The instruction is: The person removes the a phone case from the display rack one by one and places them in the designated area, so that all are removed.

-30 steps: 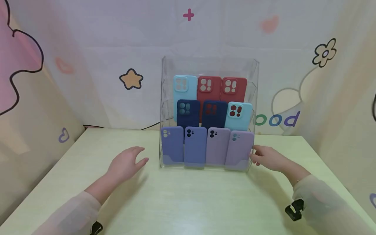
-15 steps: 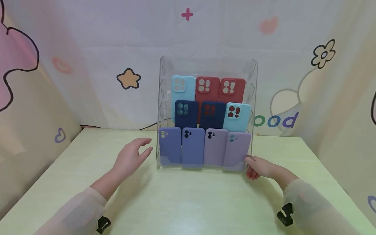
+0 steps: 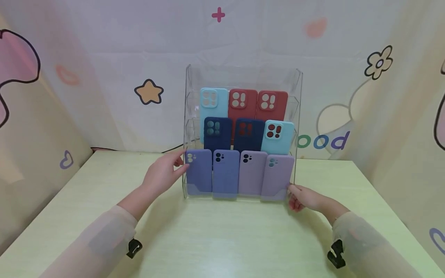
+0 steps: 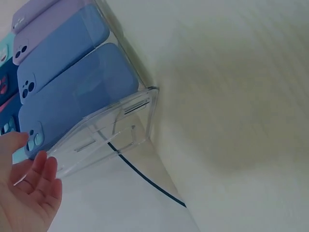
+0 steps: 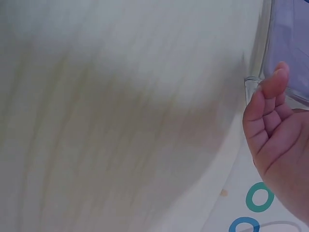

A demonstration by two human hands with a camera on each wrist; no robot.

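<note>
the lower cases [image 3: 226, 173] are periwinkle and lilac, the middle cases [image 3: 248, 135] navy and light blue, the upper cases [image 3: 242, 114] light blue and red; my sleeves [image 3: 95, 239] are pale; a black-outlined orange star [image 3: 148, 92] patterns the whitish backdrop [image 3: 163, 61].

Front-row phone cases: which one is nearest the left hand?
The blue case at the row's far left in the head view; it stands beside the left hand; the other three stand farther right.

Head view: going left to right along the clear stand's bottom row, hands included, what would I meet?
Left hand, blue case, second blue case, purple case, second purple case, right hand.
</note>
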